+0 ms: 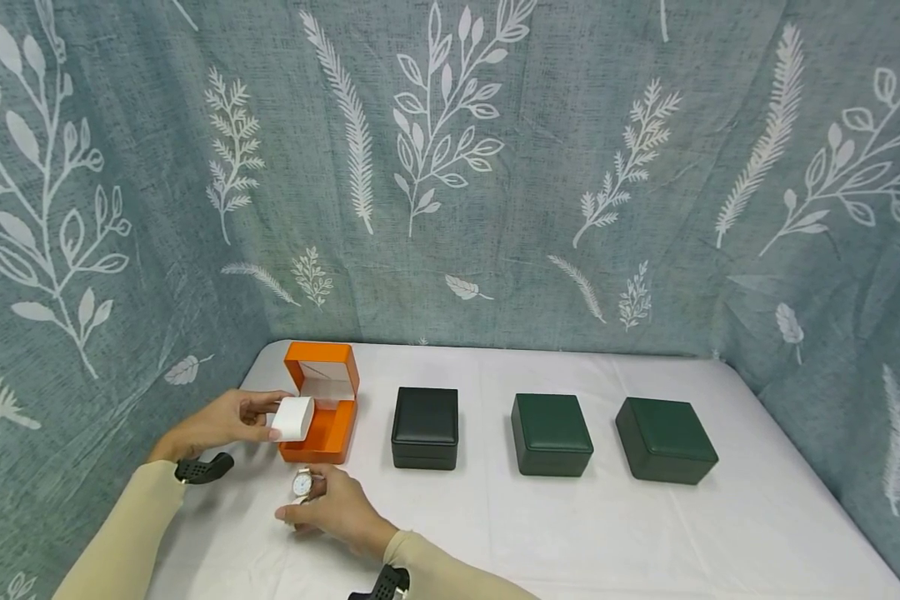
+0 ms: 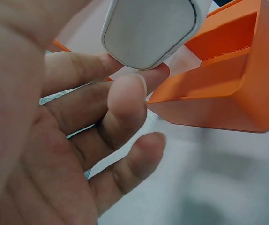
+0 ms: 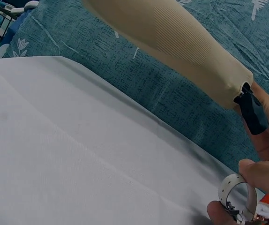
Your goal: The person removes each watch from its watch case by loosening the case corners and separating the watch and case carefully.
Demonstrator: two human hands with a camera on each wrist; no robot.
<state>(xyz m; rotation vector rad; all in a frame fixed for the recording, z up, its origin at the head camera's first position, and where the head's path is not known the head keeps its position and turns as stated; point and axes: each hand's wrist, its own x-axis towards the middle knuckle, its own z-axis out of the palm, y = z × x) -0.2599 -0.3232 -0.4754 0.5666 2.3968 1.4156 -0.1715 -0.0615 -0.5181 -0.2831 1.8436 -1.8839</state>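
My left hand (image 1: 228,418) pinches a white watch cushion (image 1: 293,418) at the left side of an open orange box (image 1: 326,446). The left wrist view shows the cushion's flat end (image 2: 148,35) above the curled fingers, with the box's orange wall close beside it. In front of the box, my right hand (image 1: 341,508) grips a wristwatch (image 1: 302,482) with a round white dial. The right wrist view shows its pale strap (image 3: 227,186) formed into a loop between thumb and fingers.
To the right of the orange box, a black closed box (image 1: 424,428) and two dark green closed boxes (image 1: 552,435) stand in a row on the white tablecloth (image 1: 570,533). A patterned teal curtain (image 1: 495,167) encloses the table at the back and sides.
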